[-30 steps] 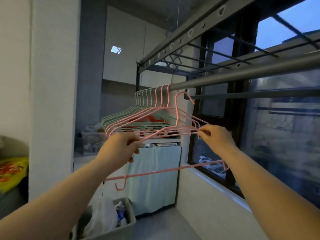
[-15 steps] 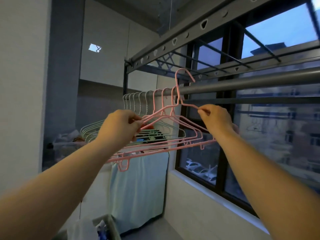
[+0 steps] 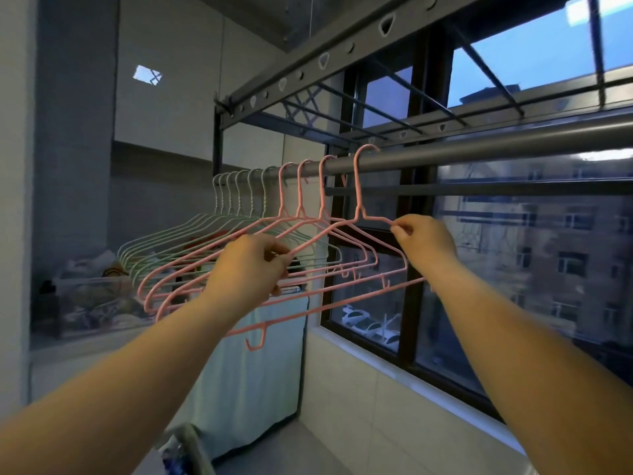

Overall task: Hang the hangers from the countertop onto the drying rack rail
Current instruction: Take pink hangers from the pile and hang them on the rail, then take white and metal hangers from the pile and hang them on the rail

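Note:
A pink wire hanger [image 3: 358, 186] has its hook over the grey drying rack rail [image 3: 479, 149]. My left hand [image 3: 250, 272] pinches its left sloping arm and my right hand [image 3: 424, 240] pinches its right shoulder. Left of it on the same rail hang three more pink hangers [image 3: 301, 200], then several pale green hangers [image 3: 239, 197].
A dark-framed window [image 3: 421, 269] runs along the right, with a white tiled sill below it. A perforated rack beam [image 3: 342, 53] passes overhead. A pale green cloth [image 3: 260, 371] hangs below the hangers. A cluttered counter [image 3: 85, 303] stands at the left.
Both hands raised the pink hanger from below the rail, lifted its hook above the rail, then set it down over the rail to the right of the other pink hangers.

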A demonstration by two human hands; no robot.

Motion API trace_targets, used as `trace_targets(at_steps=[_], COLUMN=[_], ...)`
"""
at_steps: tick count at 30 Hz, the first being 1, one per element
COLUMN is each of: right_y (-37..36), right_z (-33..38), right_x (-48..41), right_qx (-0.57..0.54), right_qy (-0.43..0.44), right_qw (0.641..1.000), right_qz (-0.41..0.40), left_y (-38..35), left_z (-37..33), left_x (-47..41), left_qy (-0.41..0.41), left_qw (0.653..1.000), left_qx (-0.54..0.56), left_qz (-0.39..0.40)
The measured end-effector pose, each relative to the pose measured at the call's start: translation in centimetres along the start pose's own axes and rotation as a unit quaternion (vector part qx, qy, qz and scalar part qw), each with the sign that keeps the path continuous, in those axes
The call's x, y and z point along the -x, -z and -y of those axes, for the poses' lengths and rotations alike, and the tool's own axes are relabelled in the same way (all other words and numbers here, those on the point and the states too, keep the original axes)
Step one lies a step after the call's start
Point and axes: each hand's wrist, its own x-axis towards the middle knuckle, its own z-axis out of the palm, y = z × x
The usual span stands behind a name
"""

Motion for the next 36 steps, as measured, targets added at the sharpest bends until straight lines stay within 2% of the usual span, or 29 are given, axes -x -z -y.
trace_targets(at_steps=[8,12,17,22,27,32,36], right_y=[-0.4,0.1,1.4,3.5,7.3,13.6,21.1], right_z=[0.2,0.4,-0.1,-1.6,-4.7,-9.2,-12.5], right_x=[0.5,1.3,3.3,7.0,11.4,19.3,26.8], right_qx=[0.008,0.02,0.057,0.116,0.187,0.256,0.256], right_qy=[-0.006,-0.016,-0.038,-0.033,-0.067,-0.176,-0.289], right_qw=[1.0,1.0,0.998,0.992,0.977,0.937,0.912], right_qz=[0.016,0.002,-0.009,0.027,0.073,0.161,0.142], left_y=[0.2,0.5,0.1,-2.1,-6.1,-10.7,-14.2], left_z=[-0.1,-0.4,-0.6,-1.0,-1.9,-5.9,-10.3], left_x=[1.0,1.5,3.3,5.8,8.3,12.8,18.1], left_qy=[0.018,-0.043,-0.144,-0.176,-0.144,-0.115,-0.12], left_qw=[1.0,0.994,0.984,0.977,0.964,0.938,0.906], left_qx=[-0.017,-0.058,0.015,0.116,0.18,0.213,0.198], left_qz=[0.004,-0.08,-0.104,0.005,0.135,0.249,0.354])
